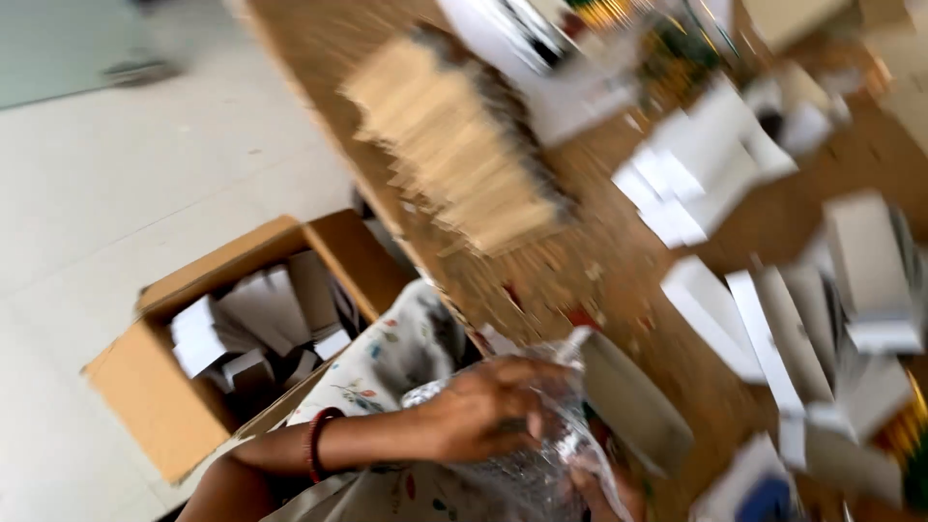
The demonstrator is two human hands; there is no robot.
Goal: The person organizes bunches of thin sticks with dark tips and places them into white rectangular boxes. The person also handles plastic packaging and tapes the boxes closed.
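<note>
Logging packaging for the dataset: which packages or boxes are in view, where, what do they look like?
Cardboard carton: floor left of table, brown, open, holding white boxes.
Small white boxes: scattered on table, right side, rectangular.
Tan card stack: table centre, fanned.
Clear plastic wrap: under left hand, crinkled.

Left hand (483,411) fingers curled, forearm stretched across, right hand (604,488) mostly hidden

Bag (541,454): clear glossy plastic, crinkled. Box (155,396) on the floor: matt brown cardboard. Table (580,271): brown, wood-like. Small cartons (706,164): white matt card. Garment (387,358): printed cloth
</note>
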